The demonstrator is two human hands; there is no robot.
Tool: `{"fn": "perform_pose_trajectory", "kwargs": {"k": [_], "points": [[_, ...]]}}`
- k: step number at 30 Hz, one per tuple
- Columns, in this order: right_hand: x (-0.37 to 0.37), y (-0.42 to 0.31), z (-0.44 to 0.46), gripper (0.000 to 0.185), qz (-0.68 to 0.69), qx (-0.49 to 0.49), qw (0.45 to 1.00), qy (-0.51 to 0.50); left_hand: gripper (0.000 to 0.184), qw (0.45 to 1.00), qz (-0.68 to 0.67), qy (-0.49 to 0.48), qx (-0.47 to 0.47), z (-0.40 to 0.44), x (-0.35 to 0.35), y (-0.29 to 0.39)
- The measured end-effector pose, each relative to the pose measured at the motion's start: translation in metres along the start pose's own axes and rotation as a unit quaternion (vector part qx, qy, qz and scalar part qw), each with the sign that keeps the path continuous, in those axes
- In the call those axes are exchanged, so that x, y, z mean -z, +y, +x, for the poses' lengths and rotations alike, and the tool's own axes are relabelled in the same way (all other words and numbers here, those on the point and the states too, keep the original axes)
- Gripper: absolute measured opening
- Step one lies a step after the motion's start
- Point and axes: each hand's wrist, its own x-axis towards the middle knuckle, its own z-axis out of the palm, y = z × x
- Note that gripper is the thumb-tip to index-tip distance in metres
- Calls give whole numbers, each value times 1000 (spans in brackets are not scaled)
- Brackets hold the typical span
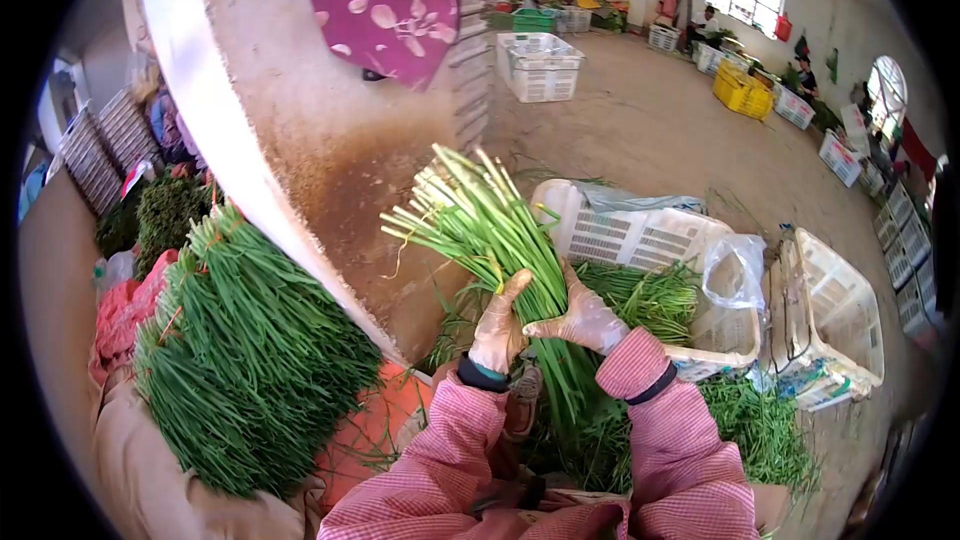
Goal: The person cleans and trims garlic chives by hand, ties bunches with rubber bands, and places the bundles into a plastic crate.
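Observation:
A thick bunch of garlic chives (505, 230), pale cut ends up and leaves hanging down, is held in front of me. My left hand (497, 328), in a thin glove, is closed around its left side. My right hand (585, 318), gloved too, grips it from the right, with the thumb across the front and the other fingers partly hidden. Close to the right hand, a white crate (640, 235) holds more greens (650, 300). Loose green leaves (755, 430) lie below and to the right of my hands.
A big pile of tied chives (250, 360) lies left of a wall (300, 130) hung with purple floral cloth (390, 0). Another white crate (840, 315) and a clear plastic bag (735, 270) are at right. Several people and crates, one yellow (743, 90), line the far walls.

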Motion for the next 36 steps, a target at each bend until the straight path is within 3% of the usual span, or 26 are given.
{"fn": "perform_pose_trajectory", "kwargs": {"k": [2, 3, 5, 7, 9, 11, 12, 13, 14, 15, 16, 17, 18, 19, 20, 21, 23, 25, 27, 28, 29, 31, 32, 34, 35, 36], "points": [[4, 15, -43, 99, 233, -21, 962, 141, 63, 984, 129, -63, 104, 5, -11, -23], [11, 15, -66, 88, 313, -65, 928, 190, 87, 956, 243, -121, 110, -15, -47, -25], [15, 20, -102, 82, 428, -46, 851, 300, 104, 822, 471, -293, 129, -17, -64, -41], [8, 15, -124, 68, 548, 11, 739, 391, 113, 776, 511, -349, 117, -34, -49, -70], [-2, 13, -139, 55, 605, 42, 684, 405, 106, 770, 485, -289, 297, -66, -53, -80], [-17, 7, -158, 49, 639, 66, 648, 409, 90, 764, 522, -242, 291, -88, -28, -90], [-24, 13, -167, 50, 638, 56, 663, 387, 90, 759, 529, -237, 297, -96, -23, -87], [-34, 21, -177, 50, 637, 43, 678, 364, 79, 749, 496, -207, 388, -106, -17, -76], [-45, 54, -182, 57, 567, -3, 711, 416, 68, 734, 455, -171, 475, -118, -19, -65], [-41, 79, -187, 67, 538, -62, 707, 454, 53, 741, 460, -143, 468, -134, -28, -51], [-17, 55, -204, 70, 578, -116, 661, 464, 50, 726, 444, -131, 508, -143, -18, -33], [-6, 62, -216, 58, 618, -15, 643, 452, 47, 710, 425, -114, 550, -155, -4, -12], [5, 75, -225, 51, 631, -34, 595, 496, 46, 693, 426, -91, 575, -168, 8, 5], [5, 122, -229, 49, 663, -75, 595, 448, 45, 675, 425, -67, 600, -182, 21, 18], [-3, 116, -225, 45, 648, -139, 562, 495, 40, 659, 452, -85, 595, -193, 32, 25], [-20, 176, -224, 43, 556, -177, 641, 498, 40, 656, 449, -73, 602, -207, 40, 30], [-25, 225, -232, 39, 262, -233, 769, 534, 39, 655, 450, -14, 607, -228, 52, 38], [18, 164, -254, 34, 143, -412, 702, 562, 43, 668, 457, -25, 586, -235, 29, 35], [50, 201, -286, 25, 386, -162, 529, 739, 46, 686, 465, 16, 560, -237, 24, 41], [59, 213, -311, 25, 326, -188, 572, 729, 48, 683, 482, 84, 542, -241, 27, 46], [67, 223, -336, 25, 263, -213, 612, 715, 48, 683, 484, 85, 540, -238, 23, 46], [42, 131, -318, 19, 239, -297, 703, 600, 52, 660, 555, 17, 505, -222, 9, 36], [17, 97, -301, 31, 297, -229, 748, 548, 52, 663, 574, 5, 481, -216, 5, 29], [-49, 75, -279, 96, 328, -116, 860, 372, 51, 639, 610, -7, 469, -206, 3, 22], [-66, 61, -267, 115, 82, -87, 933, 339, 50, 617, 645, -17, 450, -201, 1, 19], [-84, 65, -252, 126, 53, -123, 944, 300, 44, 639, 649, -36, 412, -199, -3, 13]]}}
